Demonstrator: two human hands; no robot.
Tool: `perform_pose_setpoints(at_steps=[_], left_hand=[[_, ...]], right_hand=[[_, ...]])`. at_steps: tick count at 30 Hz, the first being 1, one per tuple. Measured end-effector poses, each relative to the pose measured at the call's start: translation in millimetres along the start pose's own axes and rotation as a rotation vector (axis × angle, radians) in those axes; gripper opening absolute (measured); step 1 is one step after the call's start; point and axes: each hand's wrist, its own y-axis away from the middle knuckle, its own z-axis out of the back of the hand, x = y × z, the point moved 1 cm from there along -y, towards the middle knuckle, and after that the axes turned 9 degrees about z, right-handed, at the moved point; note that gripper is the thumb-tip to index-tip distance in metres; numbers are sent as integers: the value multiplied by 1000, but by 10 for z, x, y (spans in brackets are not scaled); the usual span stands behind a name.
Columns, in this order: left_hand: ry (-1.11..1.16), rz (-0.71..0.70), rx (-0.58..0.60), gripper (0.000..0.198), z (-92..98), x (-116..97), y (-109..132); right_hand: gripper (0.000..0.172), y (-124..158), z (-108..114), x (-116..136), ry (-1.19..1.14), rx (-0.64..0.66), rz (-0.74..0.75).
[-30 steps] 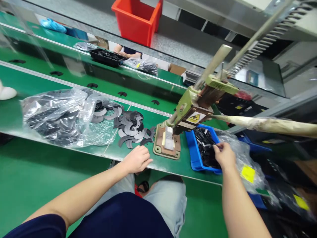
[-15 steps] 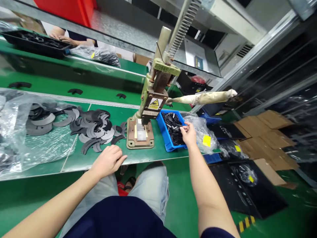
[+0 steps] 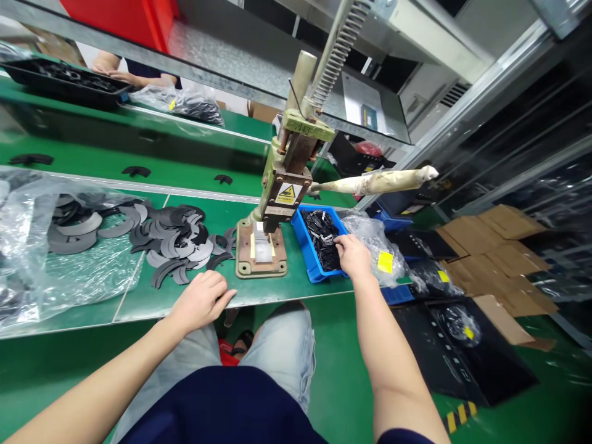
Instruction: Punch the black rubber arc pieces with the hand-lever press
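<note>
My right hand reaches over the right rim of a blue bin. Its fingertips are pinched together among small black plastic parts; what lies between them is too small to make out. At the front edge of the green table, my left hand rests with its thumb apart from loosely bent fingers, holding nothing. A hand press stands between my hands, its lever pointing right. On its base sits a pale metal fixture. Curved dark grey pieces are heaped left of the press.
A clear plastic bag with more curved pieces covers the left of the table. Another bag with a yellow label lies right of the bin. A few black pieces lie on the green strip behind. Across it show another person's hands.
My right hand has turned slightly, and its fingers have dipped closer onto the black parts in the bin. My left hand has stayed at the table edge. The view has shifted slightly.
</note>
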Motion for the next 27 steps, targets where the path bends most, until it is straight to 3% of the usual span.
perform_pose_setpoints(at_steps=[3, 10, 14, 17, 21, 24, 27], left_hand=[[16, 8, 1, 30, 12, 2, -4], [24, 9, -8, 31, 26, -14, -10], [63, 25, -20, 30, 32, -3, -12], [160, 65, -90, 26, 98, -62, -56], [365, 97, -182, 9, 301, -365, -198], [512, 74, -173, 30, 454, -666, -331], [581, 10, -143, 37, 539, -864, -415]], right_hand=[[31, 22, 36, 10, 18, -9, -2], [23, 26, 73, -35, -44, -58, -87], [20, -20, 232, 45, -155, -164, -82], [29, 57, 282, 300, -308, -237, -19], [22, 386, 85, 901, -520, -268, 69], [13, 658, -119, 1369, -761, -272, 178], [22, 818, -246, 1681, -890, -266, 269]])
